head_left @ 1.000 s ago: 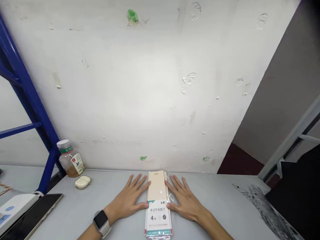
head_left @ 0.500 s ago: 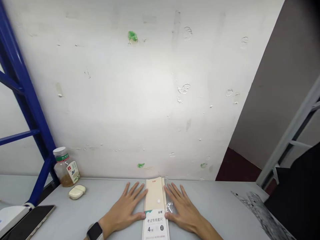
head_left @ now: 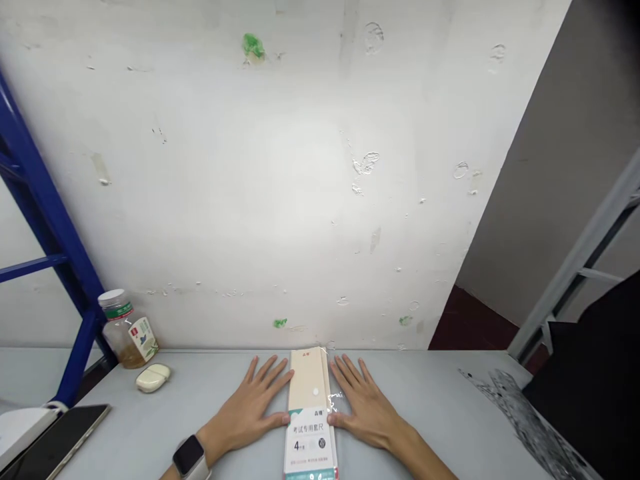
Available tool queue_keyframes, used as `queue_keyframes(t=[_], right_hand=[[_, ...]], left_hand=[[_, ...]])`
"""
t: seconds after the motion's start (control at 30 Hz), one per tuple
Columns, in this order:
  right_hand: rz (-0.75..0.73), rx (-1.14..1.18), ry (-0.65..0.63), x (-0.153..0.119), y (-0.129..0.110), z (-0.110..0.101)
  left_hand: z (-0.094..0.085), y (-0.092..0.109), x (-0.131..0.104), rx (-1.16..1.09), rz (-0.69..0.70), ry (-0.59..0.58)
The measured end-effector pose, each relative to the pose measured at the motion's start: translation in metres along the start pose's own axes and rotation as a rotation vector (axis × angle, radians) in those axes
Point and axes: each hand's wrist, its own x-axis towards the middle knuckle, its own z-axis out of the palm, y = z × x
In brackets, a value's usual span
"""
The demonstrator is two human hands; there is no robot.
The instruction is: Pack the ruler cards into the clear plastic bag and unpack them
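A long, narrow ruler set pack [head_left: 309, 380], cream at the top with a white printed label lower down, lies upright to me on the grey table; its near end reaches the bottom of the view. My left hand [head_left: 253, 407] rests flat to its left, fingers spread, with index fingertip and thumb at the pack's left edge. On the other side my right hand [head_left: 364, 407] lies flat as well, its thumb at the pack's right edge. Clear plastic wrap shows between the pack and my right hand. Neither hand grips anything.
At the back left stands a clear jar [head_left: 129, 330] with a white lid; a cream rounded case [head_left: 153, 377] lies before it. A phone [head_left: 63, 440] and a white box [head_left: 23, 430] are at the left edge. A blue frame [head_left: 55, 200], white wall [head_left: 280, 200] and black cloth [head_left: 590, 387] border the table.
The view has tilted down slightly, so more of the pack's near end shows. Both hands keep their places beside the pack.
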Motion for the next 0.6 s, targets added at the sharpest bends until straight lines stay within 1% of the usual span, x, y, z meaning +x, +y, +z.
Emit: queue_keyframes(t=[0.2,0.43,0.6], right_hand=[[0.000,0.006,-0.011,0.0006,0.0012,0.0001],[-0.001,0.006,-0.011,0.0001,-0.0012,-0.0012],[-0.003,0.009,-0.016,-0.0014,-0.0032,-0.0033]], left_hand=[[0.0013,-0.0015,0.0002,0.049,0.020,0.034],[0.0003,-0.0003,0.0005,0.070,0.011,0.013],[0.0021,-0.0022,0.0006,0.053,0.022,0.044]])
